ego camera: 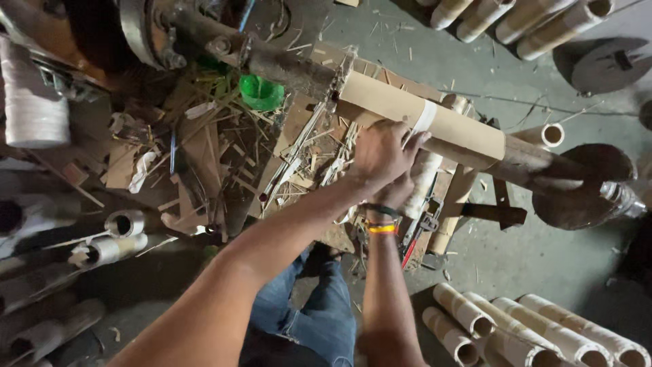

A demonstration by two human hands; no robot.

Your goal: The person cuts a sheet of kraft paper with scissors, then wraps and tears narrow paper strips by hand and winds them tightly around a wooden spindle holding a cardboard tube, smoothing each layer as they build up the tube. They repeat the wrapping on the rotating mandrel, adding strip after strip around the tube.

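Cardboard tube (435, 119) is mounted on the machine's horizontal spindle (285, 64); white tape (424, 117) is pressed around it by left hand (380, 155), fingers spread flat. Right hand (396, 194) beneath, grip unclear. Wrapping in progress; smoothing the tape end is judged next.

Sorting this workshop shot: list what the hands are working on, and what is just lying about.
In hand:
left hand
right hand, mostly hidden
cardboard tube on the shaft
white tape strip

Lying about:
green cup
scrap strips
stacked tubes
white roll
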